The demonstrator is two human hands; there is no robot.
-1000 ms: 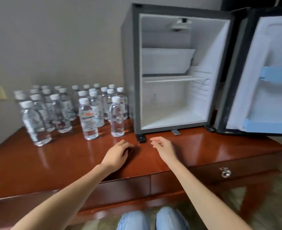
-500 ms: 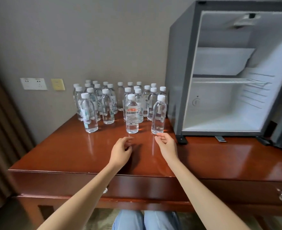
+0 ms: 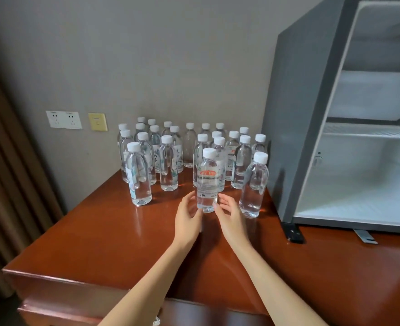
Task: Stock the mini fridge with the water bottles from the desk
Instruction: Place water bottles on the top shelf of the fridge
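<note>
We have both hands low beside the red-label bottle (image 3: pixel 207 182); it stands upright on the desk (image 3: pixel 100 243), to the left of the mini fridge (image 3: pixel 300 114), at the front of the other bottles (image 3: pixel 168 161). Our left hand (image 3: pixel 187 214) is on the side away from the fridge; our right hand (image 3: pixel 229 214) is on the fridge side. Both hands are spread open with soft, slightly bent fingers; they cup the bottom of the bottle but do not wrap it; the right fingertips (image 3: pixel 215 205) look like they just touch the plastic; we cannot tell if the left ones do.

We think the bottle is full, so it is a bit heavy for such a small thing; the plastic looks thin and smooth, so it may slip, and it may dent if we squeeze hard. It is tall and thin, so a bump could tip it into the clear bottle (image 3: pixel 253 184) just beside it, nearer the fridge. The best place to hold is the middle, around the label, with one hand all the way round; the fridge is open, with its white floor (image 3: pixel 358 201) and wire shelf (image 3: pixel 370 131) bare.
</note>
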